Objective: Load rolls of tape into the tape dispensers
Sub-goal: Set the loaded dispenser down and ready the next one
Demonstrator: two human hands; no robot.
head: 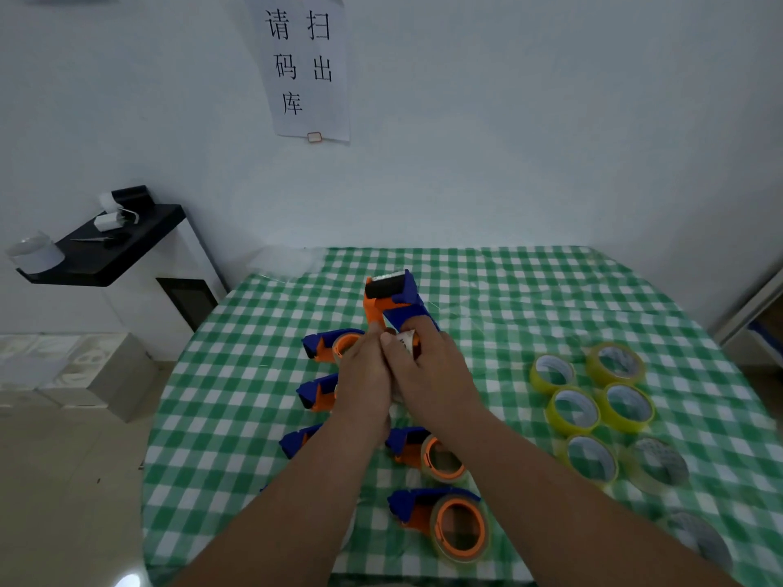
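Both hands clenched one blue-and-orange tape dispenser [392, 305], left hand [365, 374] beside right hand [428, 374]; the tape roll [406, 343] inside that grip risked seating crooked if pressed unevenly.

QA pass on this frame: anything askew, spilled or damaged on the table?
Nothing stands out. Both hands, left hand and right hand, hold one tape dispenser upright; loaded dispensers and loose tape rolls lie flat on the checked tablecloth.
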